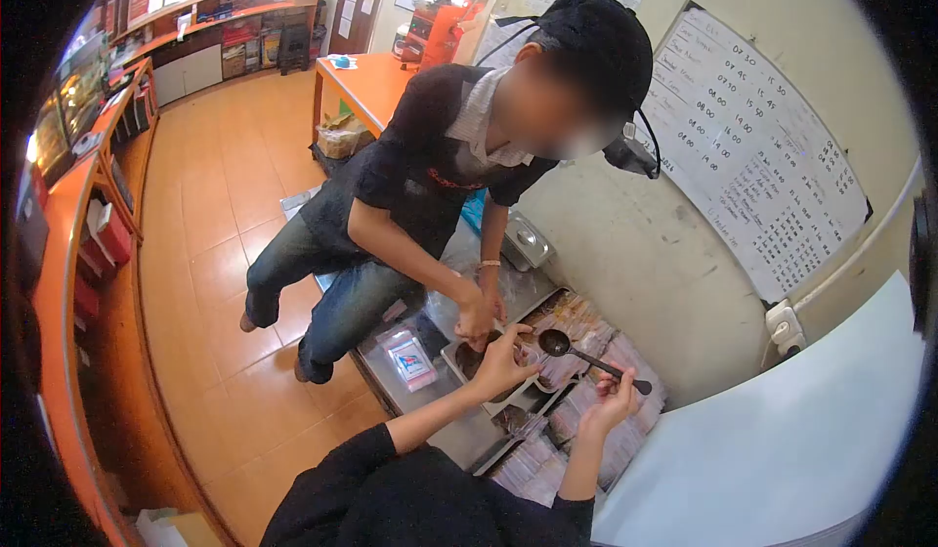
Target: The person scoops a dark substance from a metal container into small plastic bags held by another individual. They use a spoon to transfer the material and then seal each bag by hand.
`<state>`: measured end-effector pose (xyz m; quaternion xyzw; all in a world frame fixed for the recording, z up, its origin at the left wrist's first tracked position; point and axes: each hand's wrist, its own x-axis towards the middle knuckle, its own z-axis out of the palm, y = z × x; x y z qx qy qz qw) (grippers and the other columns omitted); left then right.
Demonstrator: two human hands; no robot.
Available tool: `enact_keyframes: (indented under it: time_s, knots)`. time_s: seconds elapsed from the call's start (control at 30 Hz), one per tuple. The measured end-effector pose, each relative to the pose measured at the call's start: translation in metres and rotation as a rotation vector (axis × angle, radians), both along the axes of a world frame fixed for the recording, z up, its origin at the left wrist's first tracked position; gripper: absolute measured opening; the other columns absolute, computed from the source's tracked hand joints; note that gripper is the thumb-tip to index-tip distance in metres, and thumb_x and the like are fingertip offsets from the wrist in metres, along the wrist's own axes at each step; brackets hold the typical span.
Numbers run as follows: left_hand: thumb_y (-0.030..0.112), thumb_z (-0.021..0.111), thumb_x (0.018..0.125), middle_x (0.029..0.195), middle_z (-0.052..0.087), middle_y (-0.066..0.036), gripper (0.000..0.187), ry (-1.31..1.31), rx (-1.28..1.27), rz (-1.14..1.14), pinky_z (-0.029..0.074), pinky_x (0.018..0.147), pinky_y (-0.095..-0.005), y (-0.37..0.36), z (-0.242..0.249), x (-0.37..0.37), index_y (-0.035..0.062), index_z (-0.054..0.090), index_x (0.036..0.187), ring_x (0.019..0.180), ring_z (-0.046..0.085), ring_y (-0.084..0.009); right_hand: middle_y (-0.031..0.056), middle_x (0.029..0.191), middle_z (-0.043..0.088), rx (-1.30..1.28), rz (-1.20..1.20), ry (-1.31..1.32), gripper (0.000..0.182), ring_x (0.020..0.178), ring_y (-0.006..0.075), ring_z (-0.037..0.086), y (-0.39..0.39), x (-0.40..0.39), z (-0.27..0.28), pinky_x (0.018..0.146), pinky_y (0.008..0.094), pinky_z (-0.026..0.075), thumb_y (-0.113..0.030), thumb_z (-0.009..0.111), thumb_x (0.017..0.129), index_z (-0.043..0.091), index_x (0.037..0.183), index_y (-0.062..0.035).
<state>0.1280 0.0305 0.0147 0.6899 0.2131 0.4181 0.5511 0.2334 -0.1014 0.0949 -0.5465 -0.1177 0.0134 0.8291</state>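
My right hand (pixel 610 406) is closed round the dark handle of a ladle (pixel 554 343), whose round bowl points left toward my other hand. My left hand (pixel 500 367) has its thumb and fingers curved around a small clear plastic bag (pixel 529 357), only partly visible. Below both hands, metal trays hold many flat clear packets (pixel 528 469). A co-worker (pixel 430 176) sits opposite, both hands (pixel 477 318) together above a metal container (pixel 467 359) of dark contents, beside my left hand. What those hands hold is hidden.
A printed packet (pixel 407 359) lies on the metal table (pixel 449 440). A lidded metal container (pixel 528 242) stands by the wall. At right is a pale panel (pixel 762 430); a whiteboard (pixel 752 147) hangs above. Orange shelving (pixel 73 283) lines the left, and an orange table (pixel 366 88) stands behind.
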Motion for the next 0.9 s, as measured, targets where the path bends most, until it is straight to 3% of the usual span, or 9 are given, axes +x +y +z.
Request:
enact_keyframes:
  time_s: [0.27,0.37,0.47,0.67,0.9]
  knots:
    - [0.019,0.082,0.067,0.082,0.061,-0.009,0.059,0.018,0.163,0.062,0.05,0.062,-0.0284,0.012,0.001,-0.003,0.0063,0.053,0.116,0.067,0.061,-0.0154,0.0028,0.065,0.059,0.111,-0.096,0.146,0.033,0.052,0.0069,0.05,-0.014,0.022,-0.033,0.047,0.0171,0.037,-0.03,0.056,0.095,0.065,0.088,0.0015]
    - [0.021,0.083,0.067,0.081,0.062,-0.009,0.058,0.031,0.052,0.016,0.051,0.064,-0.0292,0.021,0.014,-0.01,0.0063,0.054,0.114,0.07,0.064,-0.0153,0.0038,0.063,0.059,-0.095,-0.097,0.054,0.039,0.052,0.0073,0.05,-0.015,0.02,-0.057,0.05,0.0198,0.037,-0.033,0.052,0.097,0.067,0.083,0.0008]
    - [0.024,0.084,0.067,0.079,0.065,-0.007,0.053,-0.074,0.087,0.013,0.05,0.064,-0.0264,0.035,0.0,0.0,0.0044,0.058,0.11,0.07,0.063,-0.0115,0.0064,0.062,0.061,-0.332,0.086,-0.097,0.043,0.049,0.0086,0.052,-0.007,0.013,-0.091,0.045,0.0207,0.039,-0.034,0.052,0.098,0.065,0.086,0.0049]
    - [0.025,0.084,0.068,0.079,0.064,-0.002,0.045,-0.008,-0.041,-0.133,0.048,0.064,-0.0236,0.036,0.028,-0.016,0.0034,0.064,0.102,0.069,0.058,-0.0076,0.0065,0.062,0.061,-0.389,0.138,-0.104,0.042,0.052,0.0098,0.055,0.0,-0.002,-0.123,0.05,0.0236,0.043,-0.033,0.052,0.098,0.067,0.085,0.0036]
    - [0.026,0.084,0.068,0.083,0.063,-0.004,0.038,0.019,0.011,-0.11,0.05,0.065,-0.0246,0.032,0.03,-0.015,0.0026,0.068,0.094,0.073,0.059,-0.0089,0.0083,0.063,0.064,-0.555,0.262,-0.134,0.044,0.055,0.0123,0.06,-0.004,-0.004,-0.158,0.054,0.0259,0.047,-0.035,0.053,0.097,0.069,0.084,0.0042]
